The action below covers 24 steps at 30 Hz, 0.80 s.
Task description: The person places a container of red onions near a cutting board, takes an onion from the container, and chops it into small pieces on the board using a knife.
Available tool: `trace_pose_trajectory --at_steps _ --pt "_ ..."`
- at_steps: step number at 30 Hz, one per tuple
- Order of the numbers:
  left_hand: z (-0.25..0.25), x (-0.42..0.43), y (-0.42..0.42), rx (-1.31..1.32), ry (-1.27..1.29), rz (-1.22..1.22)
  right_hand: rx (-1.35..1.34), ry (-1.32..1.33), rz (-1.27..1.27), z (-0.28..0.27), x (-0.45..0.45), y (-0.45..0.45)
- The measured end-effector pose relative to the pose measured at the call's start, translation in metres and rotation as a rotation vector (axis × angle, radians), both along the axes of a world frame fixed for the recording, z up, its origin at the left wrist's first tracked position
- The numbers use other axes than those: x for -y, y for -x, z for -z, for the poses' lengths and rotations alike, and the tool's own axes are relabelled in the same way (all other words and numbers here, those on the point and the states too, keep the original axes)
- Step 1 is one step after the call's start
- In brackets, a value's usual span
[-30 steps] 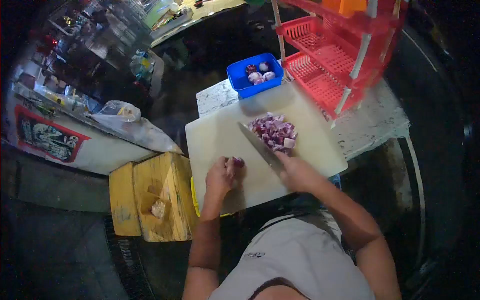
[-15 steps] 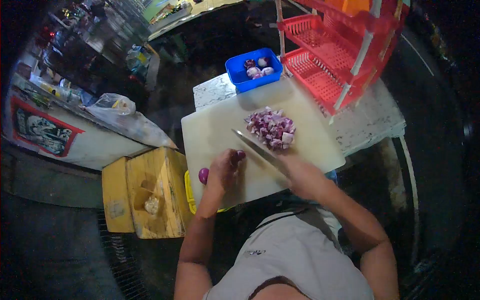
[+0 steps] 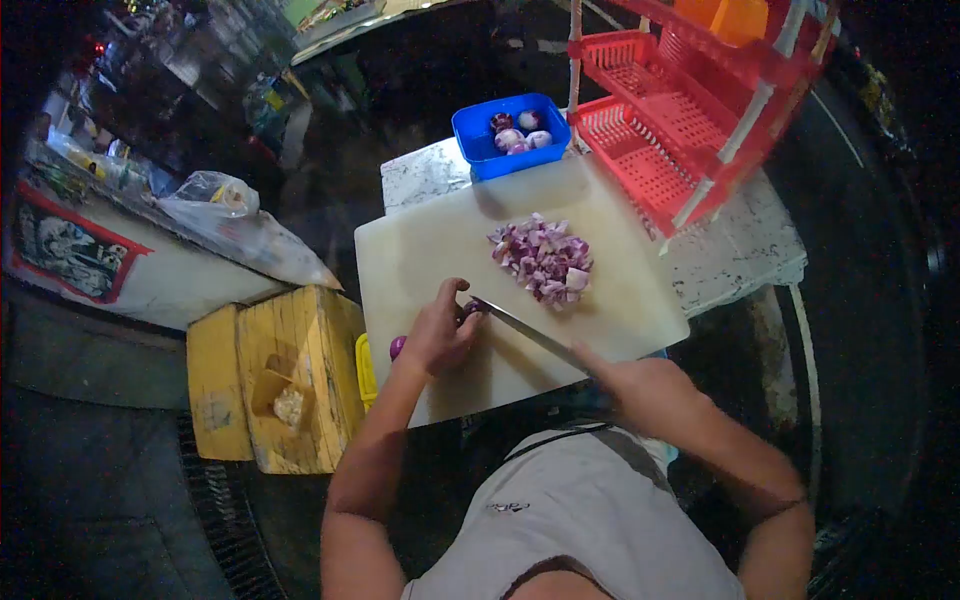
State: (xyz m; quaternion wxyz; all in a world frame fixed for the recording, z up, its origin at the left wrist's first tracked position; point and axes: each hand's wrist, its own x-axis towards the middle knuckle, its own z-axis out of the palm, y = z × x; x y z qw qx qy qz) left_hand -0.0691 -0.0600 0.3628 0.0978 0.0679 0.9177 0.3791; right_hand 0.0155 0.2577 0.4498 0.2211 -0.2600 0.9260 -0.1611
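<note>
My left hand [image 3: 440, 330] is closed around a red onion [image 3: 472, 309] on the white cutting board [image 3: 410, 250], with the fingers covering much of it. In my right hand [image 3: 640, 385] is a knife [image 3: 530, 333] held by its handle, its blade slanting up and left so the tip end meets the held onion. Beyond the blade lies a pile of chopped onion [image 3: 545, 260]. Another purple onion [image 3: 398, 347] is partly hidden behind my left wrist, near the board's left edge.
A blue container [image 3: 467, 140] with several onions stands behind the board. Red rack baskets [image 3: 640, 150] rise at the back right. Yellow boxes [image 3: 300, 350], one with a small tub of pale pieces, sit at left, below a counter with a plastic bag [image 3: 215, 200].
The knife has moved down and its tip end has come to the onion in my left hand. My left fingers have shifted up around the onion. The view has shifted slightly.
</note>
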Motion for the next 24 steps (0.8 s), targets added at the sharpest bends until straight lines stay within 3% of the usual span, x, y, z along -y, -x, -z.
trace_pose_trajectory --at_steps 6,13,24 --pt "0.004 0.013 0.018 0.081 0.023 0.138 -0.008 -0.107 -0.065 -0.008 -0.005 0.009" --pt "0.0 0.016 0.031 0.242 -0.012 0.207 -0.011 -0.052 -0.017 -0.005 -0.009 0.011" --pt "0.004 0.022 0.041 0.171 0.004 0.336 0.066 -0.132 -0.034 -0.018 -0.007 0.023"
